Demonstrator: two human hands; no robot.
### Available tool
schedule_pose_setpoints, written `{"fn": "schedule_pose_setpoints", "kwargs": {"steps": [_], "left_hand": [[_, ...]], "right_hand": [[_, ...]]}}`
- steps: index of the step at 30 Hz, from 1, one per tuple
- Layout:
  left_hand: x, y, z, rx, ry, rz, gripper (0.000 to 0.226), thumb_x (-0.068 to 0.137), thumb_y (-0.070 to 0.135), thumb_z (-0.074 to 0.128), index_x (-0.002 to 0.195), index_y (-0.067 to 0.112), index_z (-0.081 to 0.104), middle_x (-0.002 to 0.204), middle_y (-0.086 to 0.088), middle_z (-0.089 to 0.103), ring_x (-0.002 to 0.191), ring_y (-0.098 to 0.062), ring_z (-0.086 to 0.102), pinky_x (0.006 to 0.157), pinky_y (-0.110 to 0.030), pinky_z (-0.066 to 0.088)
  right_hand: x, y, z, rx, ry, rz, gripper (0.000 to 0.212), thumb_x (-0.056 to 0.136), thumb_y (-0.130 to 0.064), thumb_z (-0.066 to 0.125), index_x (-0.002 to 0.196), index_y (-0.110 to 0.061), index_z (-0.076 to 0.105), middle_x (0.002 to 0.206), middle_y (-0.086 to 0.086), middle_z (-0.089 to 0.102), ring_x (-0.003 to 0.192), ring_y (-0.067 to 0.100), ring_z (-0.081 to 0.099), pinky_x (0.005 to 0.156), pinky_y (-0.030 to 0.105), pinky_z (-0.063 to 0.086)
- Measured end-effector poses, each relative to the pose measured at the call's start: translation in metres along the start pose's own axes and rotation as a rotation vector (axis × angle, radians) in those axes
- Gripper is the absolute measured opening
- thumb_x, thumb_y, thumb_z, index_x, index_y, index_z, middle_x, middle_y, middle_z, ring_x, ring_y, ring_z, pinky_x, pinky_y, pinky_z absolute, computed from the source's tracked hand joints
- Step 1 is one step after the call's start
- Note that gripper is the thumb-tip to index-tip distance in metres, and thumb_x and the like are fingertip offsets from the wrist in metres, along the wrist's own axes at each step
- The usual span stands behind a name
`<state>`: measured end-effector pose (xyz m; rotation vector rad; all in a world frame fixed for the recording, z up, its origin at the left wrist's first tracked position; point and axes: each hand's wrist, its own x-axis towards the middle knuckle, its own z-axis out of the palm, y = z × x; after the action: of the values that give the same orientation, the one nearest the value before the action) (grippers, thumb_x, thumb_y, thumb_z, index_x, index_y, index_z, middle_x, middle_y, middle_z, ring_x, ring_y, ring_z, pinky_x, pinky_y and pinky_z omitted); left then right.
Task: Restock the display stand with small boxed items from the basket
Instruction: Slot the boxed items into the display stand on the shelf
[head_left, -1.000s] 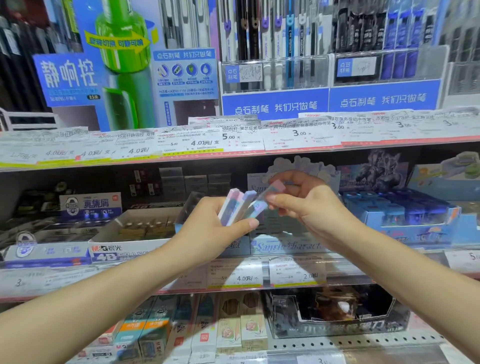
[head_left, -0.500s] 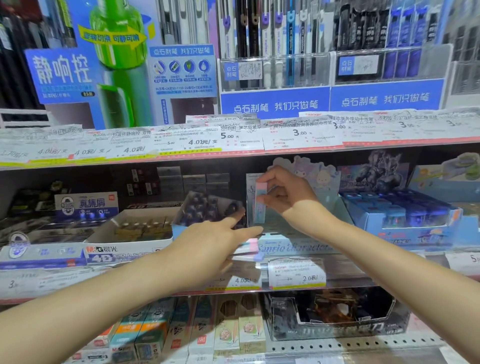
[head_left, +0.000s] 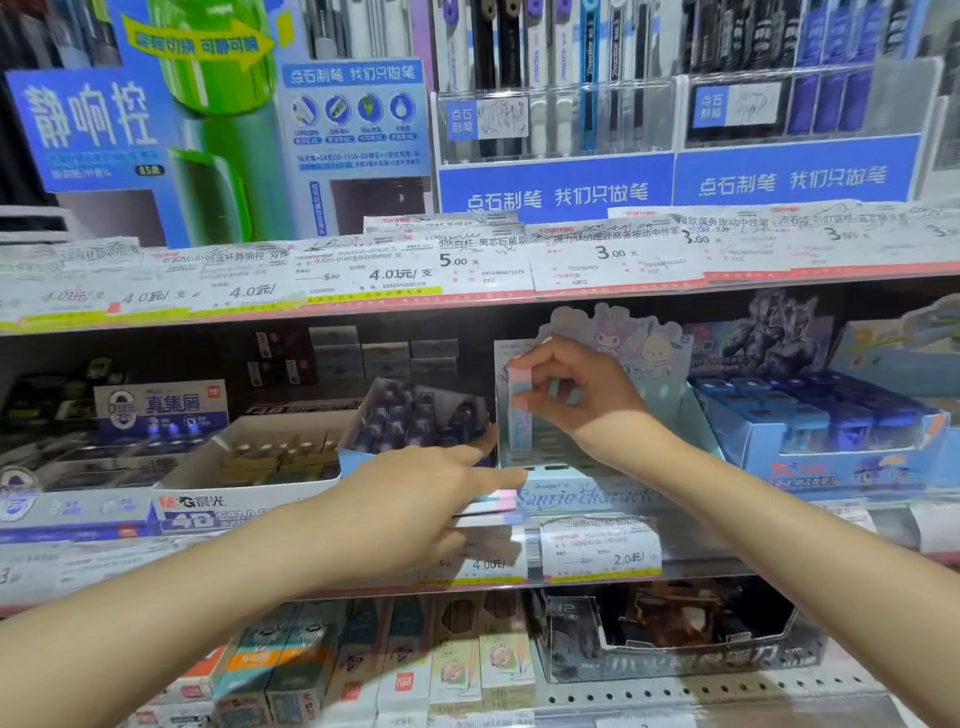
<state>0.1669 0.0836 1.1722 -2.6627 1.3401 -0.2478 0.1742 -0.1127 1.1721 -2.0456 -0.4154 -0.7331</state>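
The right hand (head_left: 576, 400) reaches into the pale blue display stand (head_left: 587, 483) on the middle shelf (head_left: 727, 566), pinching one small pink-and-blue box (head_left: 519, 410). The box sits between the thumb, which presses its lower front, and the forefinger, which curls over its pink top end; the other fingers (head_left: 582, 389) are loosely curled behind it, off the box. The box stands upright, its long axis vertical, pink end up and blue end down, against the left side of the stand, in front of the stand's cartoon-printed backboard (head_left: 623, 332). Its lower end is close to the slotted floor of the stand; whether it touches cannot be told.

The left hand (head_left: 415, 499) is nearer and lower, just left of the stand's front lip. It holds a small stack of boxes (head_left: 493, 506) of the same pastel kind under the palm, with the thumb stretched along the top and the forefinger pointing out toward the stand's left wall. The stack lies flat, long axis running left to right, its pink and lilac ends sticking out to the right past the fingertips, just before the stand's lettered front.

To the left of the stand stands a tilted tray of dark purple items (head_left: 415, 421), and to the right a blue carton (head_left: 831, 441). Price tags (head_left: 597, 545) line the shelf edge below.
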Motion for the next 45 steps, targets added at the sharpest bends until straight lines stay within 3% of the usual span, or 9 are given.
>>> {"fn": "schedule_pose_setpoints", "kwargs": {"steps": [7, 12, 17, 24, 30, 32, 35, 40, 45], "left_hand": [[0.000, 0.000, 0.000, 0.006, 0.008, 0.011, 0.066, 0.088, 0.021, 0.051, 0.142, 0.046, 0.022, 0.149, 0.004, 0.036, 0.114, -0.026, 0.055, 0.087, -0.042, 0.050], [-0.001, 0.001, -0.002, -0.001, 0.024, 0.032, 0.065, 0.088, 0.023, 0.051, 0.142, 0.046, 0.022, 0.147, 0.003, 0.038, 0.117, -0.027, 0.053, 0.088, -0.043, 0.049], [-0.001, -0.003, -0.001, -0.076, 0.041, 0.049, 0.063, 0.087, 0.021, 0.053, 0.141, 0.043, 0.029, 0.137, 0.003, 0.048, 0.117, -0.023, 0.053, 0.088, -0.039, 0.048], [-0.018, 0.000, -0.015, -0.484, 0.291, 0.071, 0.028, 0.079, 0.026, 0.048, 0.100, 0.014, 0.062, 0.093, -0.002, 0.064, 0.085, -0.014, 0.057, 0.078, -0.034, 0.044], [-0.018, 0.014, -0.027, -0.983, 0.033, -0.041, 0.004, 0.087, 0.013, 0.063, 0.086, 0.010, 0.062, 0.056, 0.002, 0.063, 0.054, -0.011, 0.054, 0.054, -0.023, 0.043], [-0.016, 0.017, -0.028, -1.036, -0.027, -0.095, 0.005, 0.087, 0.014, 0.062, 0.083, 0.013, 0.060, 0.048, 0.004, 0.057, 0.041, -0.009, 0.044, 0.042, -0.018, 0.036], [-0.015, 0.021, -0.025, -1.152, -0.097, -0.139, 0.008, 0.085, 0.015, 0.065, 0.079, 0.015, 0.060, 0.049, 0.002, 0.054, 0.042, -0.017, 0.039, 0.037, -0.016, 0.030], [-0.018, 0.019, -0.019, -1.661, -0.145, -0.149, 0.029, 0.078, 0.037, 0.066, 0.085, 0.009, 0.062, 0.060, -0.005, 0.060, 0.028, -0.005, 0.029, 0.035, -0.014, 0.023], [-0.021, 0.019, -0.016, -1.884, -0.188, -0.137, 0.027, 0.088, 0.031, 0.056, 0.079, 0.008, 0.067, 0.063, -0.004, 0.060, 0.025, -0.001, 0.027, 0.032, -0.010, 0.023]], "right_hand": [[-0.003, -0.002, 0.001, -0.073, -0.039, -0.044, 0.005, 0.079, -0.016, 0.068, 0.081, -0.020, 0.068, 0.080, -0.014, 0.060, 0.072, -0.013, 0.052, 0.063, 0.003, 0.036], [-0.001, 0.000, 0.003, 0.037, 0.027, -0.032, 0.028, 0.085, -0.009, 0.058, 0.064, -0.025, 0.066, 0.087, -0.016, 0.056, 0.081, -0.001, 0.055, 0.069, 0.008, 0.039], [-0.001, -0.002, 0.002, 0.033, -0.017, 0.058, 0.023, 0.089, -0.011, 0.052, 0.079, -0.011, 0.073, 0.089, -0.007, 0.059, 0.085, -0.004, 0.054, 0.076, 0.003, 0.036], [-0.025, -0.035, -0.014, 0.143, 0.021, 0.007, 0.025, 0.081, -0.027, 0.047, 0.094, -0.016, 0.065, 0.092, -0.003, 0.065, 0.075, -0.005, 0.055, 0.073, 0.006, 0.041], [-0.046, -0.070, -0.015, 0.253, -0.211, -0.050, 0.020, 0.081, -0.019, 0.053, 0.091, -0.009, 0.067, 0.080, -0.003, 0.066, 0.071, -0.004, 0.059, 0.063, 0.009, 0.044], [-0.048, -0.073, -0.014, 0.229, -0.185, -0.052, 0.017, 0.076, -0.023, 0.062, 0.089, -0.012, 0.068, 0.078, 0.001, 0.067, 0.071, 0.008, 0.061, 0.065, 0.023, 0.051], [-0.049, -0.074, -0.016, 0.172, -0.167, -0.054, 0.010, 0.072, -0.012, 0.074, 0.079, -0.016, 0.069, 0.080, 0.009, 0.072, 0.074, 0.029, 0.064, 0.074, 0.045, 0.053], [-0.047, -0.067, -0.030, 0.299, -0.225, 0.006, 0.010, 0.072, -0.004, 0.070, 0.075, -0.013, 0.066, 0.065, -0.003, 0.066, 0.057, 0.012, 0.059, 0.060, 0.019, 0.052], [-0.046, -0.060, -0.041, 0.474, -0.335, 0.017, 0.014, 0.067, -0.004, 0.072, 0.072, -0.017, 0.068, 0.071, -0.001, 0.068, 0.065, 0.010, 0.062, 0.066, 0.019, 0.053]]}}
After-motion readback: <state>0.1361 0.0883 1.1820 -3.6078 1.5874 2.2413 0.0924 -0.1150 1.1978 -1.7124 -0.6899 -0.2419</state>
